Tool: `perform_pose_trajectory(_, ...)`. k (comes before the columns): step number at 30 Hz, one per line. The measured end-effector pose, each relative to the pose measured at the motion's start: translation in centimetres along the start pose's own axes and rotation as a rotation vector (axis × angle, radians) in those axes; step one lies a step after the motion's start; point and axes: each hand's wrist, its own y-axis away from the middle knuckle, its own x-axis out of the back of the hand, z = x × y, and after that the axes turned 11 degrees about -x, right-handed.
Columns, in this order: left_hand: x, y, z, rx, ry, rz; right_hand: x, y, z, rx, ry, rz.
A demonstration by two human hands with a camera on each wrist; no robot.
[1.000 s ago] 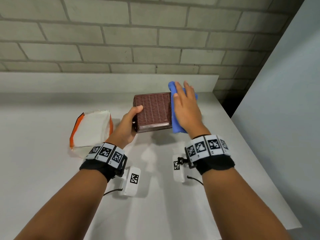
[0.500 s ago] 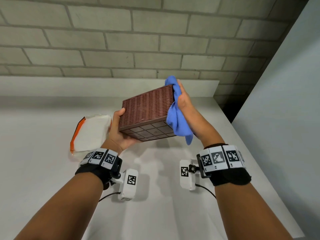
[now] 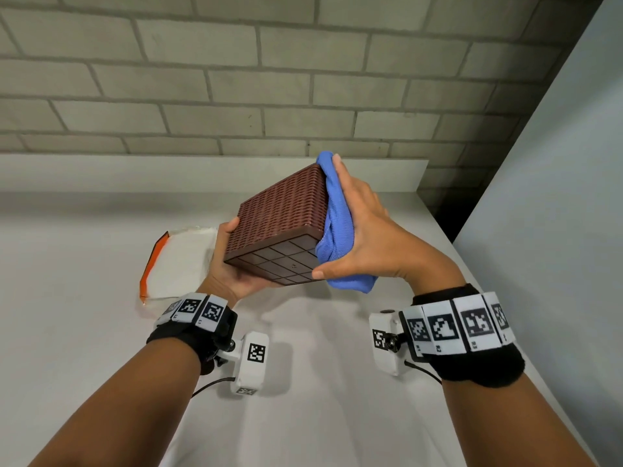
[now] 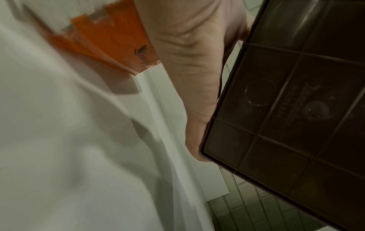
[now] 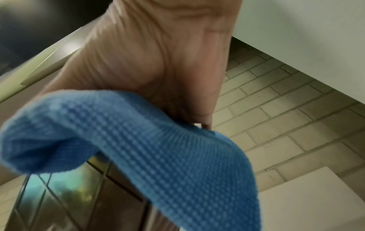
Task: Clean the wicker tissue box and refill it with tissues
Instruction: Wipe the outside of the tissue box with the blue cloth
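The brown wicker tissue box (image 3: 283,210) is held tilted above the table, its gridded underside (image 4: 296,109) turned toward me. My left hand (image 3: 226,261) grips its left lower corner, thumb on the woven side and fingers hidden beneath; the palm (image 4: 187,62) lies against the box edge. My right hand (image 3: 367,237) lies flat on the box's right side and presses a blue cloth (image 3: 337,227) against it, thumb stretched under the bottom edge. The cloth (image 5: 158,148) hangs below the palm (image 5: 148,54) in the right wrist view. A white and orange tissue pack (image 3: 178,261) lies on the table behind my left hand.
The white table (image 3: 303,416) has a raised ledge (image 3: 168,170) at the back under a brick wall. A grey panel (image 3: 556,197) stands along the right side, with a dark gap (image 3: 445,217) at the table's far right corner.
The box has been lifted off the table and tipped so that its underside faces me. My right hand with the cloth has slid down its right side, toward me.
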Motion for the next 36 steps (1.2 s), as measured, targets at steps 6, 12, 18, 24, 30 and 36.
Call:
perform_pose_trajectory(6, -0.5, 0.1, -0.1, 0.038, 0.007, -0.026, 0.3, 0.3, 0.1, -0.015, -0.091, 0.028)
perform_pose_trajectory(12, -2.0, 0.2, 1.6, 0.131, -0.272, 0.017, 0.6, 0.1, 0.4, -0.007, -0.035, 0.153)
perform_pose_trajectory(18, -4.1, 0.8, 3.9, 0.047, -0.739, 0.009, 0.2, -0.1, 0.8, -0.019, 0.169, 0.185)
perform_pose_trajectory(24, -7.0, 1.5, 3.9, -0.140, -0.993, -0.252, -0.5, -0.2, 0.0, 0.007, 0.333, 0.162)
perform_pose_trajectory(30, -6.3, 1.6, 4.2, -0.192, -1.203, -0.454, -0.5, -0.1, -0.2, 0.032, 0.349, 0.110)
perform_pose_trajectory(36, -6.1, 1.7, 4.2, -0.230, -1.225, -0.477, -0.3, 0.1, -0.2, 0.032, 0.324, 0.083)
